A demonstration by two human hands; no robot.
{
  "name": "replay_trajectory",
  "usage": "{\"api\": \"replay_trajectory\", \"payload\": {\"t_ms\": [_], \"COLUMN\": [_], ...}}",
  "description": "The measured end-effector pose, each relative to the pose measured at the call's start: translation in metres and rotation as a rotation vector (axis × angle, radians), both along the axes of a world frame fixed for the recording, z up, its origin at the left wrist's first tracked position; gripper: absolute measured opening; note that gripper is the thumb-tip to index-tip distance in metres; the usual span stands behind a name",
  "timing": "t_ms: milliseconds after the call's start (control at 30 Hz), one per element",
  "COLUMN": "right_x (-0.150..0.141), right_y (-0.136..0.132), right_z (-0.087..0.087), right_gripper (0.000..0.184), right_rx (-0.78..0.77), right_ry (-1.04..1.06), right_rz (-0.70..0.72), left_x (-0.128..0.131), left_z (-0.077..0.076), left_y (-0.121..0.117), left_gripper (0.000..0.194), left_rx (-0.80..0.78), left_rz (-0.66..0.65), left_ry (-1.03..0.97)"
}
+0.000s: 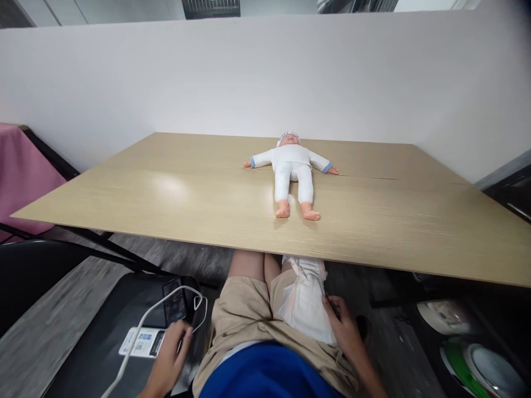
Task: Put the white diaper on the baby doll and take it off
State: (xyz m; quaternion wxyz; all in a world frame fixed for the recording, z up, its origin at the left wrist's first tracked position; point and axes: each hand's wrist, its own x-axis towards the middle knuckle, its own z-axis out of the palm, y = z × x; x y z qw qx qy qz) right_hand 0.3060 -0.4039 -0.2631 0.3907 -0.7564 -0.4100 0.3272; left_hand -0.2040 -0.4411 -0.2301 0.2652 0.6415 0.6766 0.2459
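A baby doll in white clothes with blue cuffs lies on its back on the table, arms spread and feet toward me. Across my right thigh lies a white diaper, partly under the table edge. My right hand is at its right edge, fingers bent and closed on it. My left hand is over the black chair seat, fingers curled; what is inside them, if anything, I cannot make out. Beside it are a white printed card and a dark phone-like device. A white cable loops past them.
The wooden table stands against a white wall. A black chair is at my left, and pink cloth hangs farther left. Under the table's right side are a green-and-white round item and a white one.
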Motion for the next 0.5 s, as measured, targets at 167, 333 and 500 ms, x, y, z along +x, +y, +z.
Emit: {"api": "replay_trajectory", "payload": {"t_ms": [167,333,500], "right_x": [-0.005,-0.008,-0.014], "right_y": [0.006,0.017,0.030], "right_z": [0.009,0.017,0.033], "right_gripper": [0.070,0.073,0.069], "right_rx": [-0.017,-0.046,-0.066], "right_ry": [-0.033,-0.025,0.163], "right_rz": [-0.016,-0.012,0.050], "left_x": [0.118,0.248,0.312], "left_z": [0.032,0.031,0.012], "left_y": [0.040,0.113,0.150], "left_gripper": [0.036,0.046,0.061], "left_rx": [-0.069,-0.096,-0.358], "left_rz": [-0.365,-0.344,-0.238], "left_ry": [-0.225,-0.466,-0.667]}}
